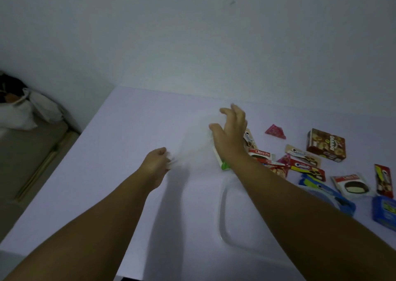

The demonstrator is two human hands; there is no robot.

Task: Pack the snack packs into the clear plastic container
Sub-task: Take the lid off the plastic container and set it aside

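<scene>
I count two Choco Pie packs (260,154) on the white table (132,130), two pink triangular packs (275,131), one brown biscuit box (326,144) and three blue packs (329,193), all spread from 2 to 4 o'clock. A clear plastic container (222,216) lies at 5 o'clock, partly under my right forearm; I cannot tell whether it is the tub or its lid. My right hand (230,135) hovers with fingers spread and relaxed, gripping nothing, above a green-and-white pack (221,161). My left hand (155,164) is curled at centre; its fingertips are blurred, so I cannot tell if it holds anything.
</scene>
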